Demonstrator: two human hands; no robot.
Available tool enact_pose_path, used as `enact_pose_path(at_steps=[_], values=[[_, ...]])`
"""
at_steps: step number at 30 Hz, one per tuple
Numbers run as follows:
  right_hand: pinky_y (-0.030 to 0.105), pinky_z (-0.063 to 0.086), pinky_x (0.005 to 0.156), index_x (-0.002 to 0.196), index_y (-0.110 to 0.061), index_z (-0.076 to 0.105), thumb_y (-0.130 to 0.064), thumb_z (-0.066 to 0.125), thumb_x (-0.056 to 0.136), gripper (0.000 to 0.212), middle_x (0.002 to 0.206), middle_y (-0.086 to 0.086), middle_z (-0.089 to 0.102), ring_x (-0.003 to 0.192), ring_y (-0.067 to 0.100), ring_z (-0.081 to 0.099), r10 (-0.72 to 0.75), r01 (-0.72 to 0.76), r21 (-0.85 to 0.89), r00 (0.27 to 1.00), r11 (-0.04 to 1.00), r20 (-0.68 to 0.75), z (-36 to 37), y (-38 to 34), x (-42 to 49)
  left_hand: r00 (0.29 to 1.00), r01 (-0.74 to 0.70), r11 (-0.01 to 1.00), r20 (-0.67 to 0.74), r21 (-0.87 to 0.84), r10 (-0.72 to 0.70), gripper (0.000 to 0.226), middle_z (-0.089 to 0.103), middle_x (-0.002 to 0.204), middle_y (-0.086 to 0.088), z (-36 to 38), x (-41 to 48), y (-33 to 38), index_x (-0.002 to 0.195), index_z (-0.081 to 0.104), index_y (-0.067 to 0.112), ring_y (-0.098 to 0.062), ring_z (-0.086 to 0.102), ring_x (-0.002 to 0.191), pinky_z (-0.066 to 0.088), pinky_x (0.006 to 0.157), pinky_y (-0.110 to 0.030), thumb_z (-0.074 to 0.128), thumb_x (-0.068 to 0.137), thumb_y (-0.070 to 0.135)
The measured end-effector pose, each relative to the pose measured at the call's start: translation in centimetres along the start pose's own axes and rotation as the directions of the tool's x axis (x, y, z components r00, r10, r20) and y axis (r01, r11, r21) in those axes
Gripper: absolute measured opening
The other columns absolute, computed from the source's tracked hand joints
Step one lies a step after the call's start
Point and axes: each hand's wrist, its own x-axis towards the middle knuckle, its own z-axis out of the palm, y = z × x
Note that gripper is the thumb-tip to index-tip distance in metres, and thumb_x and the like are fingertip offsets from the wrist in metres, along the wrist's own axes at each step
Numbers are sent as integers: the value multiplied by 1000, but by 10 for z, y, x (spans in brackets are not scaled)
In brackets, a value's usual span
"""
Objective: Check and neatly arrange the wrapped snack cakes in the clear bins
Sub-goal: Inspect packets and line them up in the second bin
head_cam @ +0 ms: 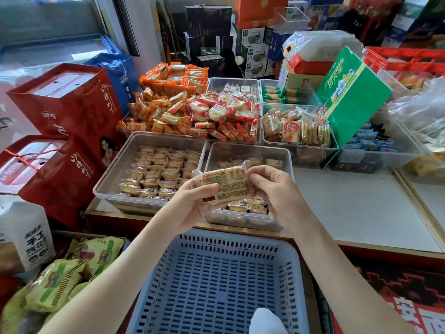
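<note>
One snack cake (225, 186) is being pinched mid-frame by fingers (209, 188) of left hand (192, 208) and right hand (272, 191); slipping, it could be dropped into the blue basket (216, 285).

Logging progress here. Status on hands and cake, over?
Left hand and right hand both pinch one cake, print side up, over right bin. Left bin in neat rows. Nothing blocking.
</note>
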Motion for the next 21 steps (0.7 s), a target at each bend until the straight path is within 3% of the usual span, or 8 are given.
enact_pose_path(at_steps=[3, 5, 7, 10, 14, 16, 18, 21], values=[[25, 52, 65, 86, -7, 65, 4, 46, 96, 24, 77, 3, 68, 65, 11, 58, 83, -100, 253, 993, 962, 78, -1, 6, 4, 1000, -4, 1000, 24, -24, 5, 75, 63, 123, -25, -6, 6, 0, 122, 54, -2, -34, 66, 109, 59, 82, -34, 92, 60, 19], [25, 52, 66, 87, -9, 66, 2, 48, 96, 23, 82, 6, 67, 69, 13, 58, 84, -98, 226, 994, 969, 70, -3, 14, 11, 1000, 2, 1000, 17, -23, -2, 72, 63, 123, -25, -10, 12, -2, 122, 54, -3, -34, 65, 109, 59, 83, -35, 90, 63, 18], [22, 52, 69, 94, -11, 65, -1, 53, 95, 16, 89, 4, 67, 75, 13, 61, -46, 39, -154, 998, 987, -39, -8, 27, 21, 998, 32, 999, -58, -8, -32, 64, 62, 125, -25, -13, 21, -5, 125, 53, -3, -35, 65, 111, 58, 86, -36, 84, 72, 15], [12, 50, 77, 110, -11, 60, -7, 62, 91, 20, 100, 0, 61, 84, 7, 57, -336, 226, -637, 940, 737, -56, -5, 41, 31, 966, 85, 993, -250, 83, -61, 52, 63, 125, -23, -17, 43, -13, 127, 52, -2, -32, 66, 109, 55, 91, -37, 69, 80, 14], [30, 41, 106, 142, -19, 40, -39, 65, 88, 63, 138, -2, 48, 126, 14, 42, -107, 164, -768, 986, 619, 124, 10, 64, 45, 960, 186, 964, -245, 192, -136, 50, 67, 113, -14, -13, 70, -27, 121, 61, 9, -20, 65, 93, 55, 82, -29, 54, 85, 42], [24, 43, 98, 139, -21, 38, -40, 68, 85, 65, 131, -6, 50, 120, 13, 45, -55, 60, -732, 998, 679, 31, 7, 74, 58, 952, 240, 950, -240, 198, -191, 63, 65, 125, -8, -13, 86, -33, 129, 57, 13, -26, 63, 112, 52, 95, -36, 42, 84, 55], [6, 42, 73, 129, -20, 45, -28, 64, 91, 44, 104, -12, 56, 93, 5, 55, -47, -15, -613, 995, 790, -84, -5, 78, 78, 939, 290, 928, -258, 235, -229, 76, 53, 142, -5, -19, 104, -35, 143, 44, 13, -27, 51, 130, 38, 112, -41, 35, 83, 59], [3, 41, 67, 136, -17, 45, -25, 55, 97, 41, 107, -8, 60, 92, 1, 56, 67, -119, -483, 990, 868, -123, -30, 89, 118, 944, 292, 828, -282, 479, -169, 57, 51, 142, 3, -35, 131, -37, 144, 43, 20, -17, 49, 131, 34, 114, -38, 34, 97, 51]])
